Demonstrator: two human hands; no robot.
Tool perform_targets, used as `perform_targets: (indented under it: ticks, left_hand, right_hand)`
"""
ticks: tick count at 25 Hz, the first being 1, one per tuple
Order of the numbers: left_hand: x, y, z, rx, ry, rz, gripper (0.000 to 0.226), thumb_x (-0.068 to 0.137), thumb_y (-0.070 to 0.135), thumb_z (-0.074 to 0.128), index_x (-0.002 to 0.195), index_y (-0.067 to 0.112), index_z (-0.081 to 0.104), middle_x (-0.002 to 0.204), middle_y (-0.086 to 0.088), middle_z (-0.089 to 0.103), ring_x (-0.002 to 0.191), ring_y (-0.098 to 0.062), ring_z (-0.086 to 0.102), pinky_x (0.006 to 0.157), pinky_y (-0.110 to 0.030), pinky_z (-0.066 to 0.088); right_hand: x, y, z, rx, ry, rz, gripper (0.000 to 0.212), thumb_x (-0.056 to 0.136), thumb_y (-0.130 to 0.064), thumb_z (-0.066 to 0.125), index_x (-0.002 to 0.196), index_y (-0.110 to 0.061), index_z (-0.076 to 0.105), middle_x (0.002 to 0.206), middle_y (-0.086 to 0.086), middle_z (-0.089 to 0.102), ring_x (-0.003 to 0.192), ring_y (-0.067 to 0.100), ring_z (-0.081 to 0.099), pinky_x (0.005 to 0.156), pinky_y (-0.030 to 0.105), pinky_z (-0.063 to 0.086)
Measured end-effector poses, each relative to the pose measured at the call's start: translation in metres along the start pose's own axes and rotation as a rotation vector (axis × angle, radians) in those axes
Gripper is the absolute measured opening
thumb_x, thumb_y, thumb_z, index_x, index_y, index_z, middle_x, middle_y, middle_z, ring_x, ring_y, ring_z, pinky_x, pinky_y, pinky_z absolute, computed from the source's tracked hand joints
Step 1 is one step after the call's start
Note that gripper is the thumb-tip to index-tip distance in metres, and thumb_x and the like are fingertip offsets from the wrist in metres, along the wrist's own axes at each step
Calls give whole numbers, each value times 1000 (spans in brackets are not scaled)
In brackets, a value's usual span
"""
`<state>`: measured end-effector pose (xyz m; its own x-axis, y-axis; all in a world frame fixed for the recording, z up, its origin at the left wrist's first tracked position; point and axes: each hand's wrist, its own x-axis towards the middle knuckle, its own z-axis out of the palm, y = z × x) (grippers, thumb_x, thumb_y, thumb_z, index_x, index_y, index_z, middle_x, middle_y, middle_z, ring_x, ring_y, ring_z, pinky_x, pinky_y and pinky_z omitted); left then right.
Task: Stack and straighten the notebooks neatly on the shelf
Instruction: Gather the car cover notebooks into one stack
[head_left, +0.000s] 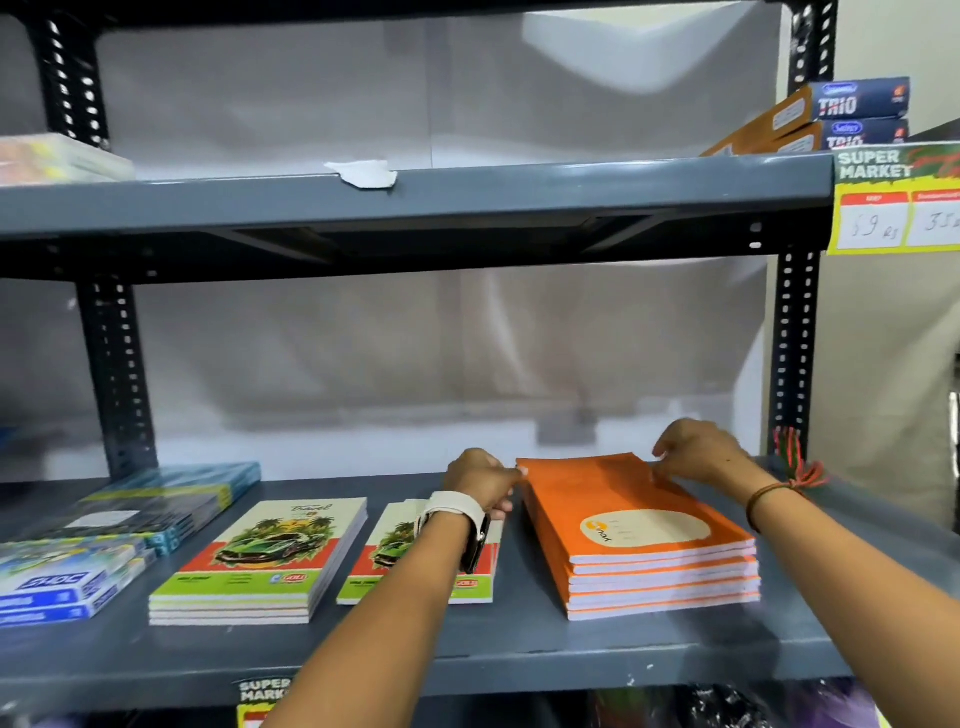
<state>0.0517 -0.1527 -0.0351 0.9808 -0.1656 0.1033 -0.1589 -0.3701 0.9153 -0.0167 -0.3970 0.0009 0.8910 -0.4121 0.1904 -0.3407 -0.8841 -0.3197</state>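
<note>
A grey metal shelf (467, 654) filled most of the view, with a second shelf board (415, 197) above it. On the right part of the lower shelf lay a stack of orange notebooks (639, 535), flat, its far end angled slightly to the left. Left of it sat two piles of notebooks with a green car on the cover: one (270, 556) in full view, the other (405, 551) partly hidden behind the left forearm. Further left were blue packets (67, 582) and a darker pile (171, 499) behind them. Blue boxes (857, 111) stood at the right end of the upper board, above a yellow price sign (898, 197). The left hand (483, 480), with a white watch (457, 512) on the wrist, was curled against the far left corner of the orange stack, fingers bent and touching its edge. The right hand (698, 449) rested on the far right edge of the same stack, fingers curled down and pinching the top covers. A small scrap of white paper (366, 172) lay on the upper board
</note>
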Motion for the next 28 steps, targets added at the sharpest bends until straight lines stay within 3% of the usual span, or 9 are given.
perform_targets:
  ticks: [2, 5, 9, 11, 14, 22, 23, 25, 28]
  left_hand:
    - [3, 2, -28, 190, 103, 25, 19, 79, 26, 68, 68, 12, 62, 70, -8, 71, 56, -23, 66, 58, -25, 56]
    - [1, -2, -73, 819, 187, 24, 23, 81, 18, 56, 98, 8, 68, 106, -15, 71, 99, -34, 66, 84, -35, 52]
    - [-10, -22, -101, 1258, 82, 35, 36, 84, 21, 48, 116, 10, 62, 121, -12, 65, 112, -33, 60, 89, -38, 49]
    - [-15, -33, -103, 1287, 26, 49, 37, 85, 24, 49, 116, 10, 62, 122, -11, 65, 112, -31, 61, 89, -37, 50]
    - [-15, -44, -104, 1321, 7, 47, 42, 86, 33, 52, 119, 10, 61, 127, -11, 63, 119, -32, 57, 94, -40, 47]
    - [12, -59, -112, 1075, -102, -102, 59, 80, 48, 49, 129, 15, 55, 137, -10, 56, 125, -30, 52, 103, -38, 44]
    - [13, -60, -115, 1010, -101, -106, 50, 82, 44, 49, 120, 13, 60, 128, -11, 61, 122, -31, 55, 98, -35, 46]
    - [18, -58, -122, 810, -72, -117, 30, 82, 37, 50, 78, 11, 64, 80, -7, 66, 99, -29, 65, 78, -27, 46]
    - [20, -48, -129, 574, -46, -158, 43, 83, 43, 54, 55, 11, 48, 52, 1, 51, 56, -20, 54, 63, -25, 39]
  right_hand:
    - [-7, -37, 3, 119, 105, -124, 32, 74, -28, 71, 106, -22, 73, 119, 2, 70, 113, 25, 61, 93, 31, 49]
    - [-24, -103, 21, 308, 67, -298, 29, 78, -27, 72, 106, -18, 75, 117, 1, 72, 111, 21, 63, 91, 28, 48]
    - [-52, -167, 59, 47, -139, -425, 39, 80, -44, 67, 100, -11, 73, 112, 10, 73, 98, 24, 66, 72, 28, 49]
    - [-66, -176, 75, -173, -152, -401, 60, 74, -63, 62, 101, -10, 70, 114, 14, 71, 100, 27, 65, 66, 28, 42]
    - [-79, -176, 92, -255, -135, -344, 84, 62, -84, 53, 103, -12, 69, 118, 11, 69, 111, 29, 63, 78, 30, 46]
    - [-80, -172, 100, -189, -115, -260, 81, 54, -89, 51, 91, -19, 66, 112, 4, 69, 107, 25, 63, 73, 30, 44]
    - [-79, -172, 97, -154, -136, -254, 75, 53, -88, 52, 82, -20, 63, 110, 4, 69, 105, 25, 63, 71, 30, 43]
    - [-75, -170, 89, -73, -164, -241, 67, 51, -88, 54, 64, -22, 49, 95, 1, 68, 93, 21, 63, 60, 28, 40]
    - [-72, -167, 79, -6, -220, -211, 65, 55, -88, 52, 59, -23, 44, 69, -6, 53, 71, 16, 55, 49, 26, 32]
